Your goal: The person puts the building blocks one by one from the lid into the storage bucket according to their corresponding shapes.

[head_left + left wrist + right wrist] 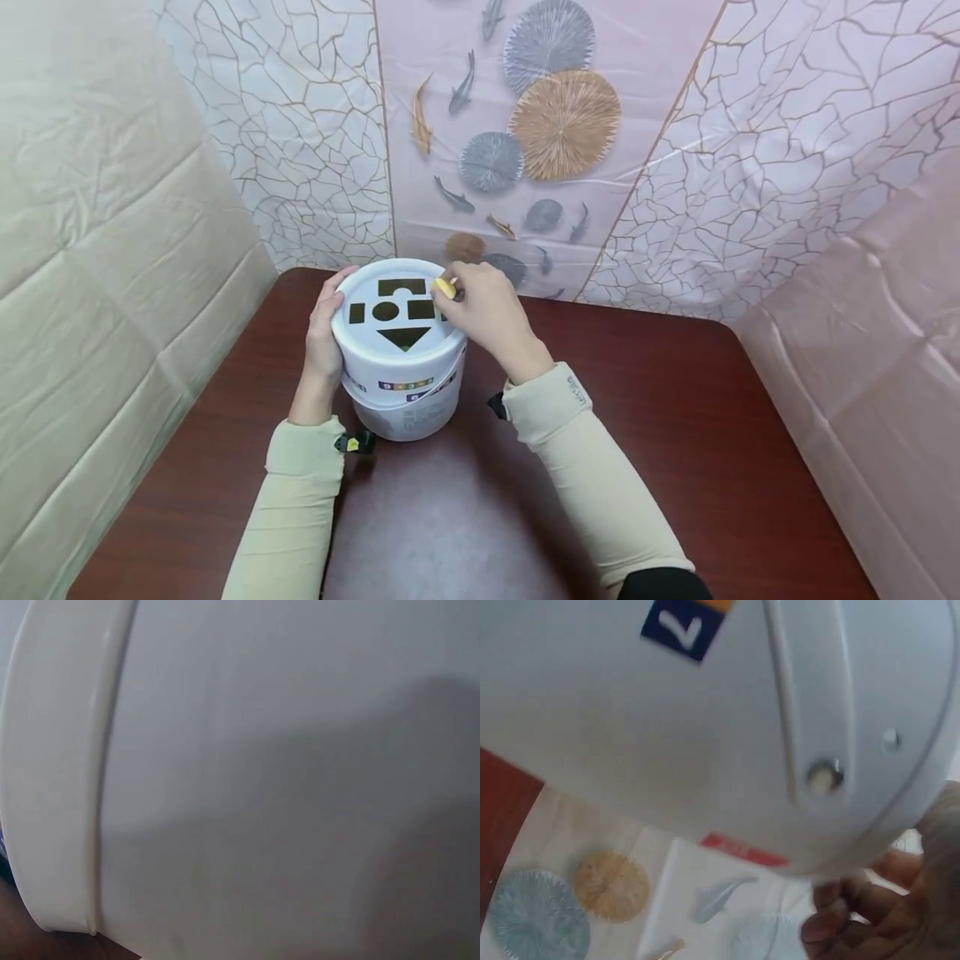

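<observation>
A white bucket (412,423) stands upright on the table, its white lid (360,340) cut with several shaped holes, among them a circle, a triangle, rectangles and an arch. My left hand (322,337) holds the bucket's left side, fingers and thumb around the lid's edge. Above the right part of the lid, my right hand (491,312) pinches a small yellow block (444,288). The fingers hide part of the block and of the holes under it. In the left wrist view the bucket wall (247,690) fills nearly everything, and the left hand is out of sight there.
A dark red-brown table (645,433) carries the bucket near its back left. A thin white handle (390,407) hangs across the bucket's front. Patterned cloth (315,125) rises behind the table, and beige cloth (97,250) closes off the left side.
</observation>
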Demonstrator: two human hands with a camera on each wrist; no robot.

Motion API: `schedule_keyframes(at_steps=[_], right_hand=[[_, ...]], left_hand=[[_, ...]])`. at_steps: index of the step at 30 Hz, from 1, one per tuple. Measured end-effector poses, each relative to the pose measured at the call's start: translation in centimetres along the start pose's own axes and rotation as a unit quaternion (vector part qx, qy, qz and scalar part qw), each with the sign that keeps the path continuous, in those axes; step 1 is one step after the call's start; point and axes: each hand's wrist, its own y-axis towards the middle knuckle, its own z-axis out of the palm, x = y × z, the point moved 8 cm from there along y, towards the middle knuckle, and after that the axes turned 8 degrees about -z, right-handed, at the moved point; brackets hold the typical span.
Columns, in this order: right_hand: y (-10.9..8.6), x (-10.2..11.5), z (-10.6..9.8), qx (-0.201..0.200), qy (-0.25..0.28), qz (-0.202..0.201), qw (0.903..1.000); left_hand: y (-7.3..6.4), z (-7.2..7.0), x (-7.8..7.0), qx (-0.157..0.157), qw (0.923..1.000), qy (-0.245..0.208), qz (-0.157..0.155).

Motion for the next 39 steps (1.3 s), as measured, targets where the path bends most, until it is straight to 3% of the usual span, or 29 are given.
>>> schedule_keyframes(at_steps=[4, 11, 19, 31, 39], right_hand=[[-0.6, -0.5, 0.2, -0.010, 0.010, 0.015, 0.9998], [-1.7, -0.4, 0.1, -0.085, 0.022, 0.019, 0.9960], [-2.0, -0.4, 0.0, -0.106, 0.026, 0.018, 0.9939], [-3.3, -1.0, 0.1, -0.079, 0.043, 0.026, 0.9956], [-7.3, -0.9, 0.9, -0.007, 0.059, -0.009, 0.9982]], left_hand=[[-0.1, -0.1, -0.2, -0.004, 1.0000, 0.007, -0.004], [-0.2, 0.1, -0.2, -0.002, 1.0000, 0.009, -0.002], [-0.2, 0.2, -0.2, -0.004, 0.9999, 0.013, -0.002], [-0.3, 0.1, 0.0, -0.005, 0.9999, 0.007, -0.008], [-0.4, 0.2, -0.1, -0.005, 0.9999, 0.003, -0.011]])
